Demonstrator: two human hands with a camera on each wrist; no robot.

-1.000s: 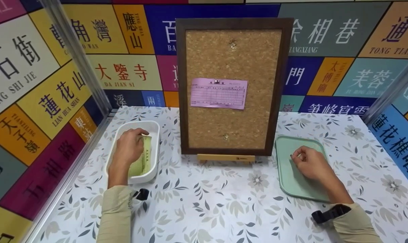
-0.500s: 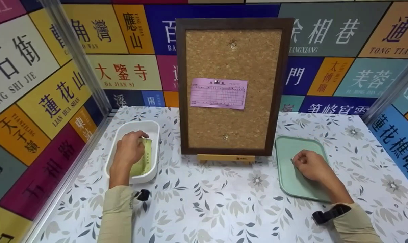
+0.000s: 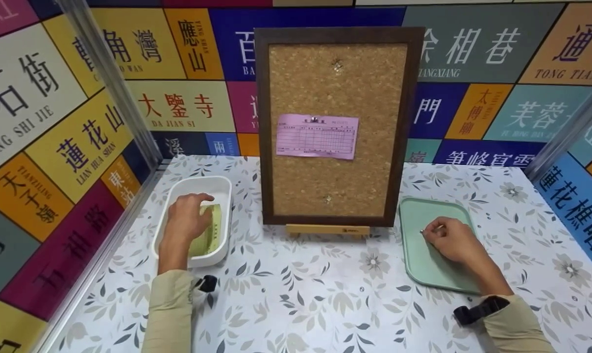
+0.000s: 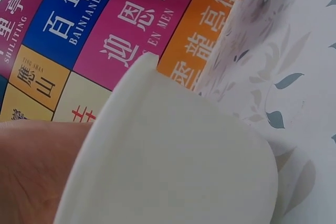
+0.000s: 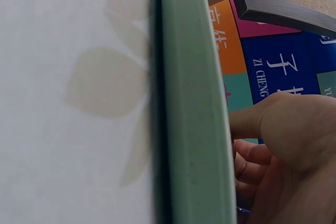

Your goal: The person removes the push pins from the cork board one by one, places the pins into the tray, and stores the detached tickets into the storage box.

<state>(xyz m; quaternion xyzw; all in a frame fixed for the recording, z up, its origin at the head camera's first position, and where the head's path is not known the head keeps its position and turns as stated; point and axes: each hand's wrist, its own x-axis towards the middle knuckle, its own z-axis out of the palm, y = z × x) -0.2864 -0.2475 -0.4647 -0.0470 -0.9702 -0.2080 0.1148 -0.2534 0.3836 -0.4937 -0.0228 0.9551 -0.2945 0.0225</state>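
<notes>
In the head view my left hand (image 3: 188, 215) reaches into a white plastic tray (image 3: 224, 247). Its thumb lies against the yellow-green paper slips (image 3: 215, 235), while the index fingertip stands apart from their upper edge. The other fingers are hidden. My right hand (image 3: 450, 238), over the pale green tray (image 3: 416, 264), pinches a small shiny push pin (image 3: 422, 232) between thumb and index finger. Tray walls fill much of both wrist views, showing part of the left hand (image 4: 37, 166) and the curled right hand (image 5: 294, 140).
Between the trays a framed cork board (image 3: 296, 191) leans on a small wooden stand (image 3: 328, 229). A pink form slip (image 3: 317, 137) is pinned to it. Clear pins show near its top (image 3: 337, 64) and bottom (image 3: 327, 199). Printed wall panels (image 3: 178, 105) enclose the flower-patterned table (image 3: 301, 294).
The slips' upper edge has sunk a little, and the left index finger now stands apart from it. The right hand has turned slightly, bringing the push pin into view at its fingertips.
</notes>
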